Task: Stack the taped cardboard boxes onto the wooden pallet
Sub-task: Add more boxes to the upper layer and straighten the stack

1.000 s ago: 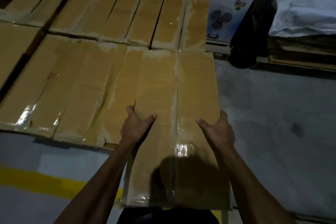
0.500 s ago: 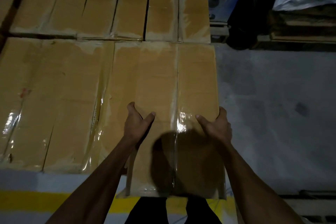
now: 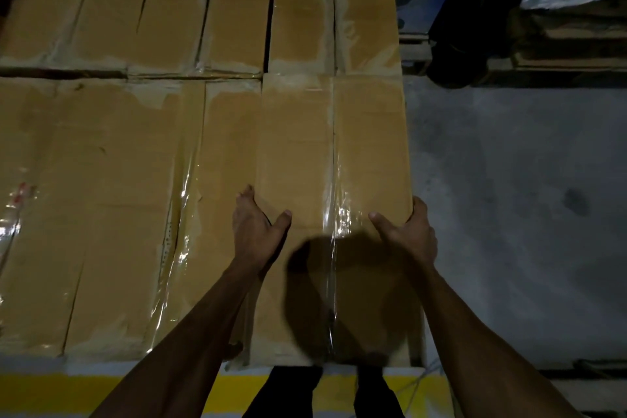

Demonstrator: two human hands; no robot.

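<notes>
Head view looks down on a long brown cardboard box sealed with clear shiny tape (image 3: 334,214), lying at the right end of the near row of taped cardboard boxes (image 3: 112,214). Left hand (image 3: 256,231) clasps the box's left long edge, fingers down in the gap beside the neighbouring box and thumb spread on top. Right hand (image 3: 409,234) clasps the right long edge, fingers curled over the side, thumb on the top face. A round shadow falls across the near half of the box. A far row of similar boxes (image 3: 237,7) lies beyond, touching the near row. Grey concrete floor (image 3: 515,200) spreads to the right; a yellow floor stripe (image 3: 61,394) runs along the near edge.
</notes>
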